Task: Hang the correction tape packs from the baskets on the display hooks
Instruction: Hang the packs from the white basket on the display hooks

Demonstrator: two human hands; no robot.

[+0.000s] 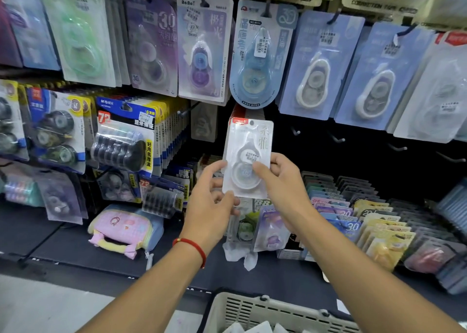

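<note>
Both hands hold one correction tape pack (pixel 247 158) upright in front of the display wall. The left hand (pixel 212 201) pinches its lower left corner, thumb on the front and the other fingers tucked behind; the right hand (pixel 283 181) has a narrow grip on the right edge, thumb pressed over the clear blister. So the pack sits between the two grips, its top rising above them and its hang hole (pixel 251 123) free.

To do this step well, I would say the hole needs lining up with a bare hook. Several empty hooks (pixel 337 138) stick out of the dark board up and to the right of the right-hand grip, well apart from the pack. Keeping the card flat and square to the hook tip, with fingers low, should let the hole slide on without the card bending. The thin card could buckle if pushed off-centre.

The pack itself is a pale, whitish card with a red tab at the top left, grey characters down the right side, and a clear bubble over a white dispenser bearing a small price label.

Below the grips, the rim of a slotted beige basket (pixel 252 307) shows, with more pale packs inside.
</note>
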